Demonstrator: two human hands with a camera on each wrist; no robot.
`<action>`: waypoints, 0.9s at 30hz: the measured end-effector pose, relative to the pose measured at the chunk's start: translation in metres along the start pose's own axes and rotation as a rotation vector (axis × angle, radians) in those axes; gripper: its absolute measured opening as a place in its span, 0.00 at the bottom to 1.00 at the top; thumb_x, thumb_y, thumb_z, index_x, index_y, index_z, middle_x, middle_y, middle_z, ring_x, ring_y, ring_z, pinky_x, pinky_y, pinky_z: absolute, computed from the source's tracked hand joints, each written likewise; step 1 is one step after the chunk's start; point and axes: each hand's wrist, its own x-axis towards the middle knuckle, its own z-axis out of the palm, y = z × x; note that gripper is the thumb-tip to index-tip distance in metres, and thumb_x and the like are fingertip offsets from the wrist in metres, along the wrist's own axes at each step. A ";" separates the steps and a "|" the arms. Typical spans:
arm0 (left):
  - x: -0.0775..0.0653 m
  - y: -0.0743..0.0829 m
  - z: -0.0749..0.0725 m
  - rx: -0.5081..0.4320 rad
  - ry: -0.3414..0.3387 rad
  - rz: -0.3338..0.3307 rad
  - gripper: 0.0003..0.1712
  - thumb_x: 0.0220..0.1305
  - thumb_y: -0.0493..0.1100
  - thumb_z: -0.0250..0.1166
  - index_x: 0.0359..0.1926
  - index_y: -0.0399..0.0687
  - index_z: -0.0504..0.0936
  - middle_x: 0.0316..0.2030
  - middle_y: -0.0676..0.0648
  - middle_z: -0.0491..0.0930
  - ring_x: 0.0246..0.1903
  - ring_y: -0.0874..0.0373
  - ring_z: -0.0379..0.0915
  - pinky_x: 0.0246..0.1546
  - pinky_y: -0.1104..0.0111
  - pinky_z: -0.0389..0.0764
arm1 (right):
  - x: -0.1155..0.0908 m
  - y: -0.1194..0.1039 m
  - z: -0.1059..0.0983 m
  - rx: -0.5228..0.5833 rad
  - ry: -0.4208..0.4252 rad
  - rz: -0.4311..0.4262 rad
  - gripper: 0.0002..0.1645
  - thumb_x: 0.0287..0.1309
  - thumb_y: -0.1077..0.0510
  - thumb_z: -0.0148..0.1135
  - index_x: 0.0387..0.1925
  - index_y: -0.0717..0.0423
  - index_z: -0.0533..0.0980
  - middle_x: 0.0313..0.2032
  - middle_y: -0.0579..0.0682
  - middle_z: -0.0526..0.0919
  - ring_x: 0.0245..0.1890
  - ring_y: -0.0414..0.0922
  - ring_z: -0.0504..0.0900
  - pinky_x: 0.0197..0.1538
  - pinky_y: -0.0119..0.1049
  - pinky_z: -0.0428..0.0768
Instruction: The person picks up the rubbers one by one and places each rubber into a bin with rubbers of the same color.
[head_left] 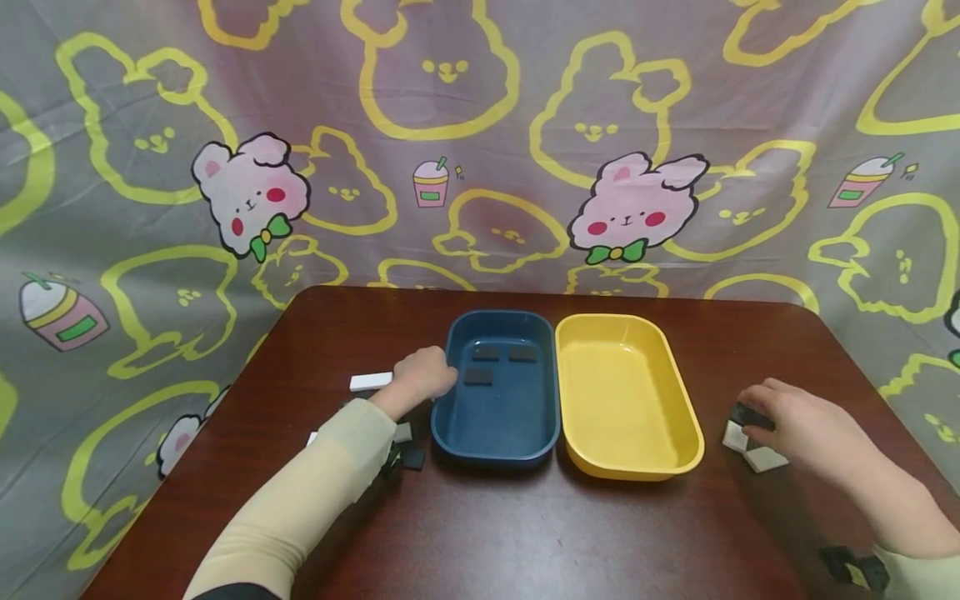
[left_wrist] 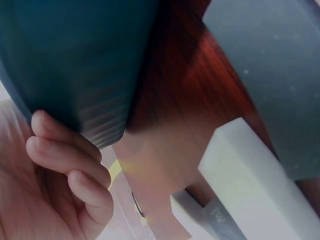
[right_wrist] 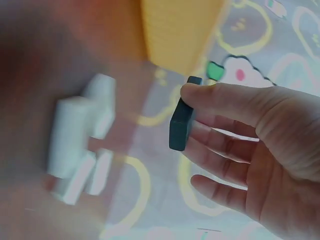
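Closest to the head camera is a cream sleeve on the left arm. One small dark block is in the right hand, over the right side of the brown table. It is flat, with straight edges, and looks almost black with a bit of green. The right thumb and pointer finger pinch it, and the other fingers are a little bent, with gaps between them. Pale blocks lie near that hand. Farther left, a yellow tray is right beside a blue tray, where three dark blocks lie flat. At the blue tray's left rim is the left hand, its fingers bent; its thumb is hidden, so I cannot tell if it holds anything. Around the left arm lie a white block and more blocks. Behind hangs a gray cloth with bunnies
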 end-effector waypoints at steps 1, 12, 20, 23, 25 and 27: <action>0.000 0.000 0.000 0.000 -0.001 0.001 0.18 0.65 0.45 0.54 0.19 0.44 0.77 0.16 0.47 0.75 0.17 0.56 0.74 0.18 0.65 0.70 | 0.002 -0.001 -0.006 -0.002 0.020 0.002 0.22 0.40 0.60 0.78 0.39 0.62 0.79 0.32 0.49 0.79 0.31 0.49 0.80 0.30 0.48 0.77; 0.000 0.000 -0.001 -0.006 -0.001 -0.007 0.18 0.65 0.45 0.55 0.18 0.45 0.76 0.15 0.47 0.74 0.17 0.55 0.73 0.18 0.65 0.68 | 0.048 -0.043 -0.056 -0.062 0.101 -0.054 0.24 0.41 0.61 0.78 0.43 0.59 0.79 0.34 0.50 0.79 0.34 0.49 0.78 0.37 0.53 0.79; -0.002 -0.001 0.000 -0.039 -0.001 0.001 0.18 0.65 0.44 0.55 0.19 0.44 0.77 0.15 0.46 0.74 0.17 0.55 0.73 0.18 0.66 0.68 | 0.086 -0.078 -0.064 -0.088 0.125 -0.230 0.19 0.42 0.61 0.78 0.40 0.56 0.81 0.33 0.48 0.77 0.32 0.48 0.77 0.36 0.48 0.79; -0.001 -0.001 0.001 -0.040 -0.001 0.003 0.18 0.65 0.44 0.55 0.18 0.44 0.77 0.14 0.46 0.74 0.16 0.55 0.72 0.17 0.67 0.68 | 0.101 -0.090 -0.064 -0.104 0.140 -0.316 0.19 0.43 0.61 0.77 0.39 0.57 0.80 0.33 0.49 0.77 0.32 0.49 0.77 0.36 0.47 0.78; 0.000 -0.001 0.001 -0.041 0.000 0.005 0.18 0.65 0.44 0.55 0.18 0.44 0.77 0.14 0.47 0.74 0.16 0.55 0.72 0.17 0.67 0.67 | 0.111 -0.099 -0.063 -0.113 0.144 -0.367 0.19 0.44 0.61 0.77 0.39 0.57 0.80 0.33 0.49 0.76 0.33 0.49 0.77 0.36 0.47 0.78; 0.001 -0.001 0.001 -0.042 0.002 0.006 0.18 0.64 0.44 0.55 0.18 0.44 0.77 0.14 0.47 0.74 0.16 0.55 0.72 0.17 0.67 0.67 | 0.121 -0.108 -0.062 -0.117 0.147 -0.415 0.19 0.45 0.60 0.77 0.40 0.58 0.79 0.33 0.50 0.75 0.33 0.50 0.77 0.37 0.47 0.77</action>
